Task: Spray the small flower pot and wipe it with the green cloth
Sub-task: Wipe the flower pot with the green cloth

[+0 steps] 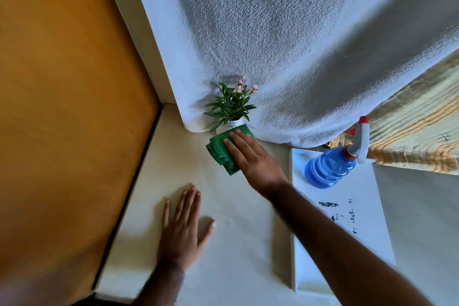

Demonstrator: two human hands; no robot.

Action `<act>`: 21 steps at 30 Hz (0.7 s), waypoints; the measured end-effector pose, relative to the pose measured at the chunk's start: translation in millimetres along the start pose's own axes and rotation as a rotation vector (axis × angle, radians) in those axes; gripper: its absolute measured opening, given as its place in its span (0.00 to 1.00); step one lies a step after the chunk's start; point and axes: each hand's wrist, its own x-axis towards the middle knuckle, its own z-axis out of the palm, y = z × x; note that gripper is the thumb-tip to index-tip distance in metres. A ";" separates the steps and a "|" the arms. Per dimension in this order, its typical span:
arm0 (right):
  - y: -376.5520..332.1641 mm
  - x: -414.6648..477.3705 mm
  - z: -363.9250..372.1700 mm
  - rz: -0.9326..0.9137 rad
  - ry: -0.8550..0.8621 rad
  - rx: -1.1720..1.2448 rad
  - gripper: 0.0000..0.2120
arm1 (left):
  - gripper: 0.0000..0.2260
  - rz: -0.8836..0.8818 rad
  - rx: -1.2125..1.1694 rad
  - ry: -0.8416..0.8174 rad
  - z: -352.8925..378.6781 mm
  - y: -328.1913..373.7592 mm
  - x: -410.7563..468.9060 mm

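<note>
The right hand [250,156] presses the folded green cloth [223,151] against the small white flower pot [234,124] on the cream counter [236,231], fingers flat. The blue spray bottle [330,166] stands aside, so spraying seems done; wiping remains. The left hand [183,228] rests flat, empty.

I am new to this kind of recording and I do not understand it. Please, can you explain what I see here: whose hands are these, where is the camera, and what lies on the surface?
There is no machine: a person wears one camera on the head, looking down at both hands. The right hand presses a folded green cloth against the small white flower pot, which stands by a white textured cover. The left hand lies flat and empty on the pale table. A blue spray bottle stands apart on a white tray, held by nobody.
</note>
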 end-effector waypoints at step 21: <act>24.2 30.8 34.1 -0.320 -0.091 0.104 0.19 | 0.40 -0.020 0.034 -0.065 -8.8 1.1 5.1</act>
